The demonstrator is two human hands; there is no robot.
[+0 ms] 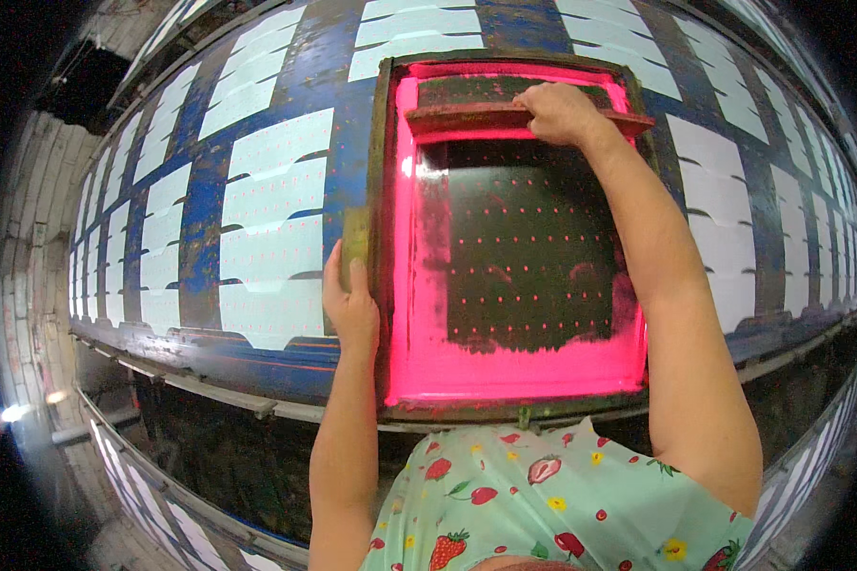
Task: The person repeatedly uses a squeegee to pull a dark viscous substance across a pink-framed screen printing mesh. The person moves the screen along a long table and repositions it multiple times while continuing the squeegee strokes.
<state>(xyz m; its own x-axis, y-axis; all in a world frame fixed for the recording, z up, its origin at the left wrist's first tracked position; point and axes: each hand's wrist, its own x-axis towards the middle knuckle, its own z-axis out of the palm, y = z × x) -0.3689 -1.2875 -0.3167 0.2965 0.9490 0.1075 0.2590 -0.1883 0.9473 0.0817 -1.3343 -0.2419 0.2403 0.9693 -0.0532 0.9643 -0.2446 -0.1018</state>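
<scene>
A screen printing frame (387,190) with dark wooden sides lies flat before me on the long table. Bright pink ink (514,376) lies thick along the near end and the sides of its mesh. Rows of small pink dots show on the dark middle of the mesh (533,252). My right hand (564,114) is closed on a squeegee (476,121), a wide reddish bar lying across the far part of the screen. At the frame's left side, my left hand (352,305) grips a yellowish tab (355,235) between thumb and fingers.
White cut sheets (274,224) lie in columns on the blue-stained table (348,152), on both sides and beyond the frame. The sheets just left carry small pink dots. A rail (219,400) runs along the table's near edge. More sheets (152,485) lie on another table lower left.
</scene>
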